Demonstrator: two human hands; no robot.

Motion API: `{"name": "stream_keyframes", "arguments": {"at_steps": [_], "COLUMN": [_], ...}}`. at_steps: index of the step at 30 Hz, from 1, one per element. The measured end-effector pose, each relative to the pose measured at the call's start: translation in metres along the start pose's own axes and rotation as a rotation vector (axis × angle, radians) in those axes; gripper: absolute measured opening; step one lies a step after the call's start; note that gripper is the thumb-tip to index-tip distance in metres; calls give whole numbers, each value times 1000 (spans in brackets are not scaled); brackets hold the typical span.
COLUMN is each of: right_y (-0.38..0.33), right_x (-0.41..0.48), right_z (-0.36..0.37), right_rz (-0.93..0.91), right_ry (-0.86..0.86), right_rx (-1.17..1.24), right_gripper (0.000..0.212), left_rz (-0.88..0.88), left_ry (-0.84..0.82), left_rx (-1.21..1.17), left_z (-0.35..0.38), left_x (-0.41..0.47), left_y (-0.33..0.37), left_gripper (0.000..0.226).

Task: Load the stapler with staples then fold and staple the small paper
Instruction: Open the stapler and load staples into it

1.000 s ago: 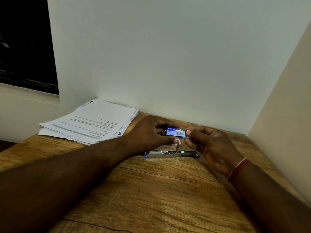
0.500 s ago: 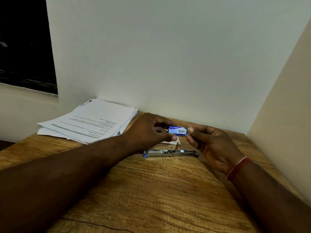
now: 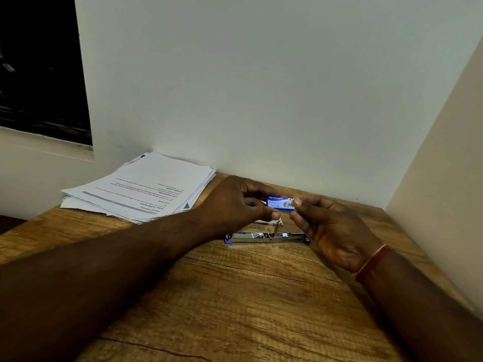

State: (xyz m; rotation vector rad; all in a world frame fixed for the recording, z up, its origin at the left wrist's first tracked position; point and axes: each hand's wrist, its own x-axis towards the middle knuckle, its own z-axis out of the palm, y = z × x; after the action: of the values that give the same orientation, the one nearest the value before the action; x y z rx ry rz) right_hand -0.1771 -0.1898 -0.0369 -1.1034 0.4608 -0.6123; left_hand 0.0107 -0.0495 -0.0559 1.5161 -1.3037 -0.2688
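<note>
A small blue staple box (image 3: 280, 204) is held above the desk between both hands. My left hand (image 3: 235, 205) pinches its left end with thumb and fingers. My right hand (image 3: 329, 226) pinches its right end with thumb and forefinger. Just below the box, a metal stapler (image 3: 264, 237) with a blue end lies opened flat on the wooden desk (image 3: 235, 296). A small white paper (image 3: 269, 221) peeks out on the desk behind the stapler, mostly hidden by my left hand.
A stack of printed white sheets (image 3: 146, 189) lies at the back left of the desk against the wall. A beige side wall (image 3: 444, 178) closes off the right edge. A dark window (image 3: 39, 64) is at the upper left.
Both hands have stayed on the staple box. The box has shifted slightly up and to the right; the stapler has not moved.
</note>
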Motion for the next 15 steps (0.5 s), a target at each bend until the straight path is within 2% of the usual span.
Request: {"name": "stream_keyframes", "arguments": {"at_steps": [5,10,15], "right_y": [0,-1,-1], "right_x": [-4,-4,-3], "right_z": [3,3,4], "right_rz": [-31,-53,-36], "right_ry": [6,29,12], "right_rx": [-76,-124,-91], "right_gripper": [18,10,10], "left_rz": [-15,-24,-2], "left_ry": [-5,2,17], "left_rx": [44,46,53], "left_z": [0,-1,0], "left_x": [1,2,1], "left_y": [-2,-2,-1], "left_gripper": [48,47,46]}}
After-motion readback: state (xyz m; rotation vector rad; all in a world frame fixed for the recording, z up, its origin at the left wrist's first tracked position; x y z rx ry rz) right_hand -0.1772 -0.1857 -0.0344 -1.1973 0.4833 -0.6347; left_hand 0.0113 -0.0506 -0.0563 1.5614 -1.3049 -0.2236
